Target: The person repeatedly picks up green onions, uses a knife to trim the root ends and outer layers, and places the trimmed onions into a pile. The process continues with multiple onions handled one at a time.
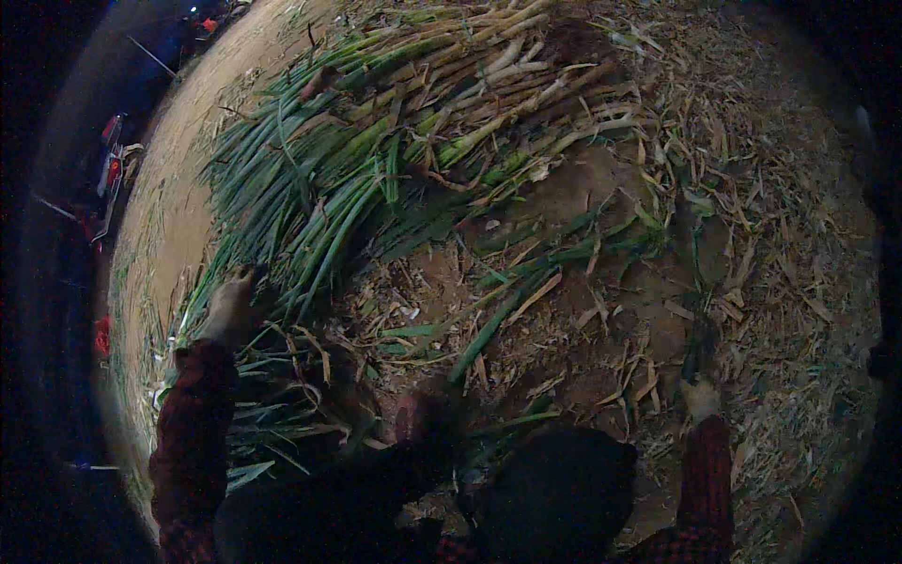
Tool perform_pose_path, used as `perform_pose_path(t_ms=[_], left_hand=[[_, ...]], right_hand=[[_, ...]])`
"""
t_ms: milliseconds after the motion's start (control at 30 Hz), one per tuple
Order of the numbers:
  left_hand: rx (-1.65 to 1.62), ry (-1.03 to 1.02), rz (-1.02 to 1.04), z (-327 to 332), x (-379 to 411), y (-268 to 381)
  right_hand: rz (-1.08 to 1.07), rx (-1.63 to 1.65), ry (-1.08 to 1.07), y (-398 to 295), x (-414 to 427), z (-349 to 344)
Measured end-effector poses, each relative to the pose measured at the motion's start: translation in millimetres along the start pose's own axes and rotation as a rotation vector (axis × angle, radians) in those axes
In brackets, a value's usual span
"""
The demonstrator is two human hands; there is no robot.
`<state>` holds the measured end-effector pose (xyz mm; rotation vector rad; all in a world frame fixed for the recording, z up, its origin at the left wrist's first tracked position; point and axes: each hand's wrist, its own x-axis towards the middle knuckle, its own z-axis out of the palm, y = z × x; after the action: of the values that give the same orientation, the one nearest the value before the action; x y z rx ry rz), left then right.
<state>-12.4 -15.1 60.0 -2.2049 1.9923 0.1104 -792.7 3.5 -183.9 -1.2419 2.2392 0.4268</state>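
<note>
My left hand [231,303], below a dark red sleeve, reaches to the leaf ends of a large pile of long green onions [282,183] lying on the soil; its fingertips are in shadow, so its grip cannot be told. On the right, my right hand [702,398] is at the upper end of a plaid sleeve. Dark green leaves [697,338] extend from that hand up the picture, and it seems closed around them. Between the hands, a loose green leaf [486,338] lies on the ground. The pale stalks [521,106] of the pile point to the upper right.
Dry leaf litter [768,233] covers the ground at the right. More green leaves [261,423] lie beside my left forearm. My dark-clad knees [564,486] are at the bottom. Bare soil [169,204] borders the pile at the left, with red objects [113,166] in the dark beyond.
</note>
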Motion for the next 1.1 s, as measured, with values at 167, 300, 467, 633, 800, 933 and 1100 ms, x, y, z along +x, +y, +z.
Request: perform_pose_path(t_ms=[167, 300, 467, 633, 800, 933, 1100], left_hand=[[0.125, -0.074, 0.202, 52, 131, 84], [0.118, -0.017, 0.04, 88, 210, 89], [0.004, -0.019, -0.085, 110, 270, 90], [-0.05, 0.309, 0.135, 161, 295, 46], [-0.232, 0.404, 0.238, 160, 254, 57], [-0.197, 0.15, 0.128, 124, 190, 140], [0.071, 0.156, 0.195, 185, 123, 142]], right_hand=[[0.007, -0.16, -0.105, 3, 22, -16], [-0.329, -0.125, 0.559, -68, -83, -49], [-0.306, -0.069, -0.075, -113, -129, -181], [-0.868, -0.532, 0.228, -185, -77, -164], [-0.994, -0.283, 0.585, -292, -77, -82], [-0.871, -0.402, 0.8, -295, -56, -24], [-0.744, -0.047, 0.591, -331, -123, -30]])
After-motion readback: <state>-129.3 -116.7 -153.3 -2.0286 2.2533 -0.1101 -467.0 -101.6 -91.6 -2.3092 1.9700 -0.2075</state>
